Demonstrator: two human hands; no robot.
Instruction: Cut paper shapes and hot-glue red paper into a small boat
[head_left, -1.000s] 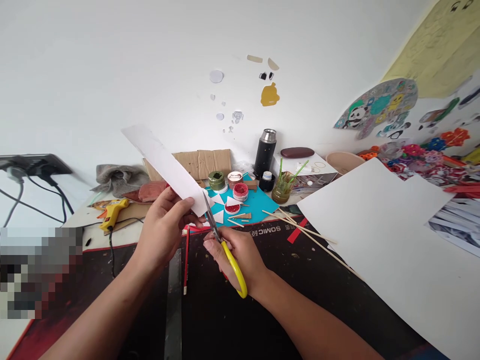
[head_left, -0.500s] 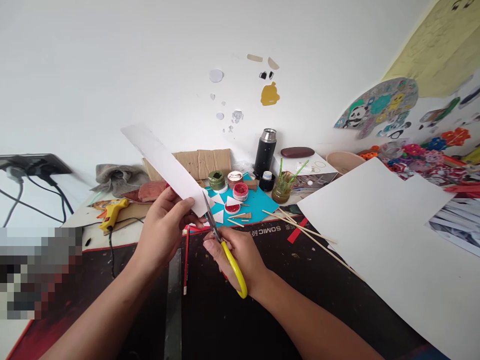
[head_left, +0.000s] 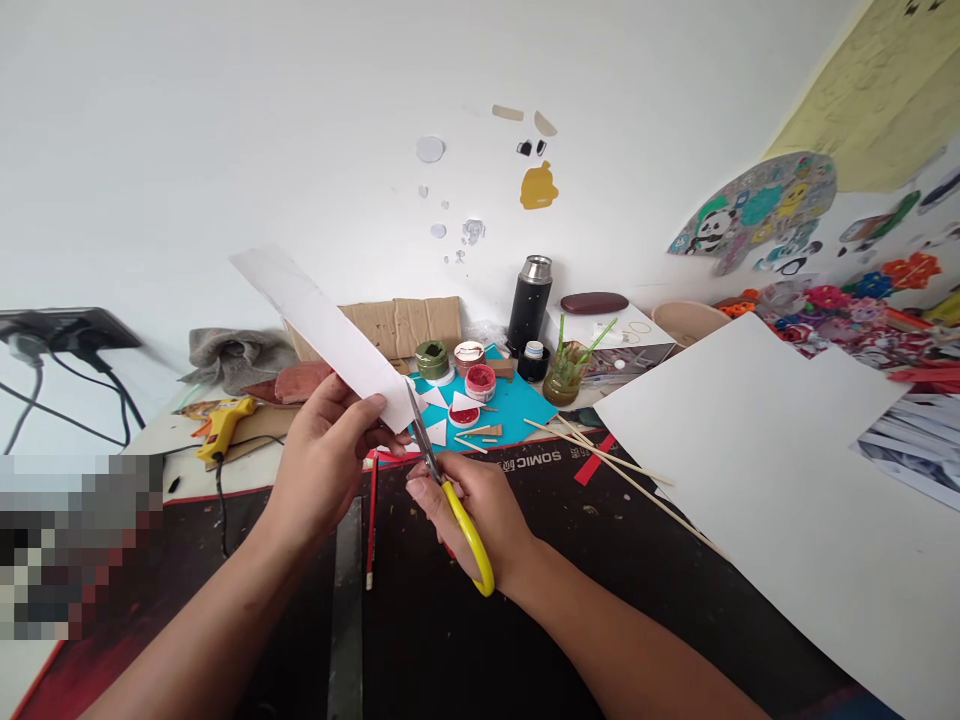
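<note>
Right hand (head_left: 493,508) grips scissors (head_left: 471,528) near pencil (head_left: 373,520), sticks (head_left: 600,454) and paint jars (head_left: 480,383).

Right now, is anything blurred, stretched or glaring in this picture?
In the head view, the paper strip and scissors look fairly sharp; the vacuum flask's steel cap glints; the white sheet seems stretched rightward; coarse pixels mask part of the lower left.

I am making out just one word: SOMIC (head_left: 538,461), printed in pale capitals along the far edge of the black mat (head_left: 465,650). Just beside it, and again farther right by the red strip (head_left: 595,461), Chinese-looking characters (head_left: 511,465) are showing, too faint for me to be reading. A tiny pale mark is sitting on the gold cutout (head_left: 538,187) on the wall (head_left: 225,130), too small to read.
</note>
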